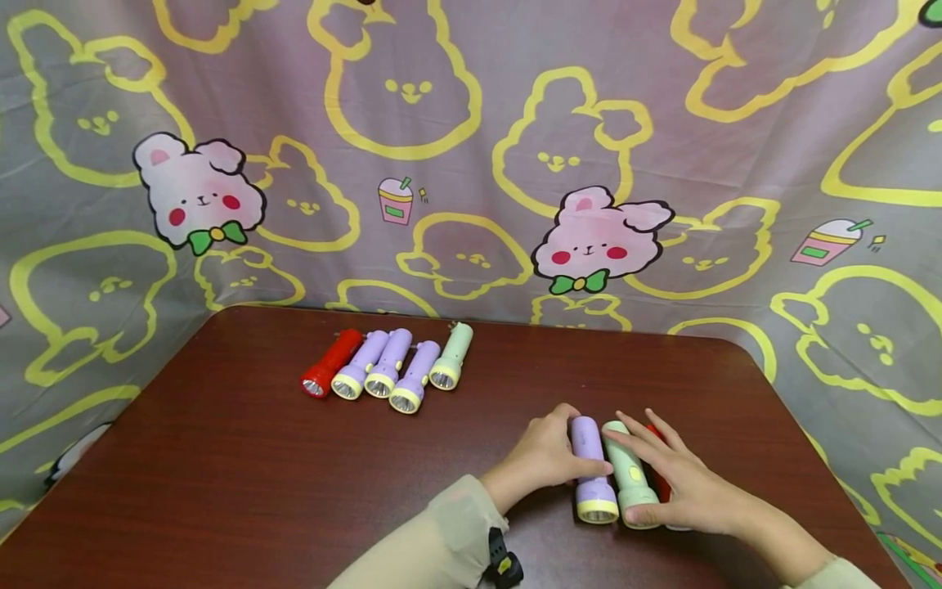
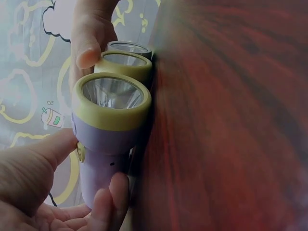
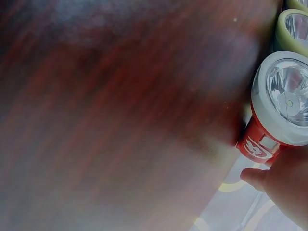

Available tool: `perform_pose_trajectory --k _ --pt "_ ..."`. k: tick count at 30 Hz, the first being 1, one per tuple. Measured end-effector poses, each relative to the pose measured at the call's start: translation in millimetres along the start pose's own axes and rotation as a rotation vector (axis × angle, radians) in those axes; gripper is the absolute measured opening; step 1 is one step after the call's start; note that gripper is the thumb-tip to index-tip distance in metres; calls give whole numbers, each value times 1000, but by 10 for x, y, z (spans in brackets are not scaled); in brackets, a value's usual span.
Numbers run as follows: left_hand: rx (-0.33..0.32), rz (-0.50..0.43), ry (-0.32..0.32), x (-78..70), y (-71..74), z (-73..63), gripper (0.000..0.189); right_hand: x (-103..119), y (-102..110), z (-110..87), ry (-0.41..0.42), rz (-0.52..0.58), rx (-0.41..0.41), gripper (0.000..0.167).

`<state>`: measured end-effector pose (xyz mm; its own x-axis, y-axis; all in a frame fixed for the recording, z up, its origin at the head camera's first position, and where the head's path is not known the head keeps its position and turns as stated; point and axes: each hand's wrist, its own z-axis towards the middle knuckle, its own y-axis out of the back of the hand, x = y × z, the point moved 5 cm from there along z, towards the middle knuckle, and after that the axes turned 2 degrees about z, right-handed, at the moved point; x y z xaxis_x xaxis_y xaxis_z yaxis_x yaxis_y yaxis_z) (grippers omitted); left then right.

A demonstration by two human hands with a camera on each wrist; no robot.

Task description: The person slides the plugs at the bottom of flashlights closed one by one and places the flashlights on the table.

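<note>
My left hand (image 1: 543, 451) holds a purple flashlight (image 1: 586, 442) with a pale yellow head, the thumb across its top and the fingers along its far side. The flashlight lies on the table with its lens facing me. Beside it is a light green flashlight (image 1: 625, 458), lens also toward me. My right hand (image 1: 695, 487) spreads over the green flashlight, thumb at its head and a fairly straight finger near its tail. Mostly hidden beneath that hand is a red flashlight (image 3: 257, 137) with a white head, which shows in the right wrist view.
Farther back on the brown table (image 1: 221, 458) lies a loose row: a red flashlight (image 1: 333, 362), several purple flashlights (image 1: 393, 353) and a green flashlight (image 1: 454, 350). A patterned cloth (image 1: 441, 188) hangs behind the table. The left wrist wears a black strap (image 1: 502, 556).
</note>
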<state>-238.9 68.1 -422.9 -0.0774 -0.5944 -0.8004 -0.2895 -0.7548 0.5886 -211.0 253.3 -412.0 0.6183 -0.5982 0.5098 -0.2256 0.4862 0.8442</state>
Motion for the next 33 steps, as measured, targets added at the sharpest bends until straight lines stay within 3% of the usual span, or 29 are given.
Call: perform_pose_trajectory --k 5,11,22,33 --pt "-23 88 -21 -20 3 28 72 -2 -3 -2 1 -4 -6 91" --pt "-15 87 -18 -27 -9 35 69 -4 -3 -7 -1 -3 -6 92" --pt "64 -37 5 7 -17 3 72 1 -12 -2 -10 8 -1 90" --pt "97 -52 9 13 -12 -30 69 -3 -25 -4 -22 11 0 89"
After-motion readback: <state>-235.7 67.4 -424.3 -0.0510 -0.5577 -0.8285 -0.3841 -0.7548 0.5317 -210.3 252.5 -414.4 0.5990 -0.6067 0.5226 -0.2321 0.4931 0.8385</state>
